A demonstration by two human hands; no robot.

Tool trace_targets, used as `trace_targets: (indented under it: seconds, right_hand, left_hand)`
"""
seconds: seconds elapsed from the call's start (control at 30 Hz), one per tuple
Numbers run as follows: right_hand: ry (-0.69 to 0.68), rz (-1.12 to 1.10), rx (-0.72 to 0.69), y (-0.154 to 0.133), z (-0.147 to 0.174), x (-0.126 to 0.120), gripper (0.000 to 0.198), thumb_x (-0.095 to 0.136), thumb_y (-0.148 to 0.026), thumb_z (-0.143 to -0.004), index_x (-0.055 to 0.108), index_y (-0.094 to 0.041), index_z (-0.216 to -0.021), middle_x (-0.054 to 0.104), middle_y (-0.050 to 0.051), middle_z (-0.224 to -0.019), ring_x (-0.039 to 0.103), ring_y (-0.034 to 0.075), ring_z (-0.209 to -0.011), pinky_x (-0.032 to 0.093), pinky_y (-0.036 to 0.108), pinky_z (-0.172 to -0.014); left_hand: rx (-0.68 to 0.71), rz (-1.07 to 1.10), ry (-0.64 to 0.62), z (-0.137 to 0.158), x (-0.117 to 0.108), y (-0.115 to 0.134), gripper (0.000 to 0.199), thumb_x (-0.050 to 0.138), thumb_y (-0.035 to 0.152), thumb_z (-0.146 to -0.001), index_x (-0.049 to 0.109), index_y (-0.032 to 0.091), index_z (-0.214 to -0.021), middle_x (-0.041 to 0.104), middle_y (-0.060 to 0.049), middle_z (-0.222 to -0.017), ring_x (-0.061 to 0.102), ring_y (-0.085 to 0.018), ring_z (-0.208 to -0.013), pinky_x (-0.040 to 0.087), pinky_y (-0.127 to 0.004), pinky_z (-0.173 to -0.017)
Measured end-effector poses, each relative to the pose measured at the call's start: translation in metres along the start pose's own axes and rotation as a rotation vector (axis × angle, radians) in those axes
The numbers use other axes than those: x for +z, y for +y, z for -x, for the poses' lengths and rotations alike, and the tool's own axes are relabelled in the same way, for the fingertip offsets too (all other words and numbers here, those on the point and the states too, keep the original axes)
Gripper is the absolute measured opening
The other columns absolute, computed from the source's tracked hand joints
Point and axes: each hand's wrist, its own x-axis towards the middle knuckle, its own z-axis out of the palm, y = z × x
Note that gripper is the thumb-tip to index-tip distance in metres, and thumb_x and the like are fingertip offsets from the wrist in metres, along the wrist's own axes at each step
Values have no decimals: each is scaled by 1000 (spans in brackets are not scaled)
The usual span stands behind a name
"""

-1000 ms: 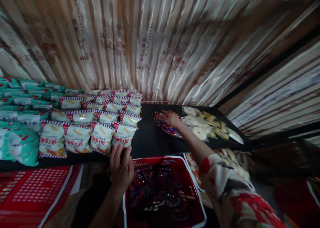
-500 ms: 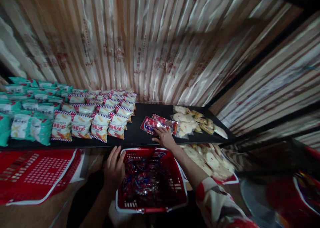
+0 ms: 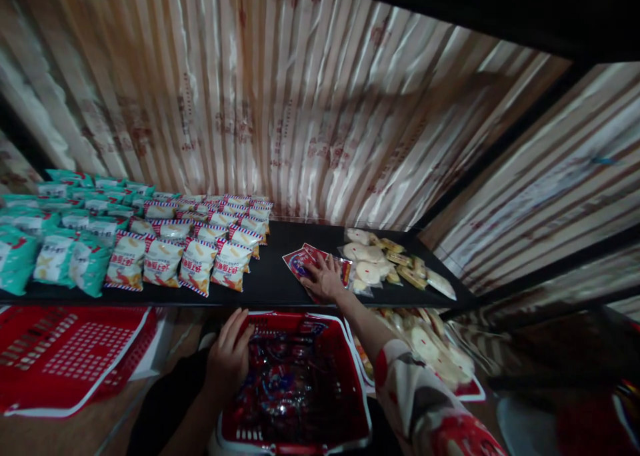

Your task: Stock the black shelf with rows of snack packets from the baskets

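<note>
My right hand [image 3: 324, 277] lies on red snack packets [image 3: 299, 263] on the black shelf, its fingers spread over them and partly hiding them. Beside these packets, to the right, are clear bags of pale round pieces [image 3: 369, 255]. At the near left corner of the shelf's front, my left hand [image 3: 230, 353] has its fingers curled over the left rim of a red shopping basket [image 3: 361, 376]; its thumb is hidden. Dark red, shiny packets [image 3: 287, 389] fill the basket's bottom, too dim to make out one by one.
White snack bags [image 3: 163, 259] and teal bags [image 3: 55, 256] stand in rows at the shelf's left. Another red basket [image 3: 100, 349] is below left. Under the shelf at right sits a container of pale bagged food [image 3: 435, 353]. A corrugated covering [image 3: 260, 109] backs the shelf.
The view has shifted, so the shelf and basket appear lower. My right hand's fingers have spread wider on the red packets, which lie slightly differently. My left hand stays at the basket.
</note>
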Motion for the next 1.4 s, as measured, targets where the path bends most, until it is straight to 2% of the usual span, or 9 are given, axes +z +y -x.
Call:
trace_targets:
  seconds: [0.17,0.37,0.53,0.8,1.0,1.13,1.23,1.33,1.4]
  right_hand:
    - [-37,95,26,22,-18,5,59,36,-65,-84,40,-37,-136,40,10,-142,30,36,-129,22,53,-99]
    - [90,71,118,37,-15,3,59,46,-51,-86,39,-24,-138,49,16,-128,47,29,-110,34,38,-92]
    - [107,22,228,45,-21,-4,41,46,-34,-88,51,-29,-128,50,13,-122,47,26,-108,39,34,-86]
    - [207,-84,438,69,-42,-14,35,51,-24,-81,64,-17,-113,55,20,-114,51,32,-105,43,40,-81]
    - [358,-354,393,77,-54,-32,40,41,-25,-84,63,-15,-116,60,15,-117,57,25,-104,43,35,-89]
    - [407,-556,333,59,-46,-39,41,40,-27,-84,62,-13,-116,69,11,-103,63,21,-90,48,34,-82]
    - [420,-892,241,36,-25,-41,42,48,-32,-80,62,-14,-115,71,8,-97,65,20,-83,50,35,-77]
    - [388,-1257,145,14,4,-46,40,59,-35,-73,66,-18,-108,72,6,-95,64,20,-84,50,36,-80]
    - [346,-1324,128,1,23,-51,36,62,-36,-71,69,-19,-103,72,5,-95,64,20,-85,49,36,-82]
  left_hand:
    - [19,24,13,-16,13,-8,31,39,3,-82,61,16,-100,58,-14,-121,50,-22,-119,52,-36,-90]
    - [114,66,-26,-35,25,-18,30,38,2,-82,62,15,-95,62,-13,-115,57,-20,-110,53,-32,-87]
    - [174,35,-41,-47,27,-26,31,37,3,-82,64,16,-90,65,-11,-110,60,-18,-104,54,-28,-81]
    - [161,65,-70,-51,42,-36,32,37,4,-80,65,17,-88,65,-10,-109,60,-17,-102,53,-26,-82]
    - [170,114,-122,-60,42,-30,34,36,2,-79,65,17,-90,66,-8,-108,60,-15,-102,52,-26,-84]
    - [160,191,-96,-65,42,-16,32,35,3,-81,64,16,-88,65,-10,-107,61,-16,-100,53,-26,-81]
    - [150,318,-56,-76,39,3,32,36,2,-83,62,15,-95,63,-11,-111,58,-16,-104,52,-26,-85]
    - [28,403,-55,-93,33,26,31,40,7,-85,58,16,-108,58,-11,-119,54,-17,-111,50,-29,-91]
    - [-144,424,-99,-105,29,40,32,45,16,-87,54,16,-117,53,-12,-126,51,-20,-116,49,-35,-94]
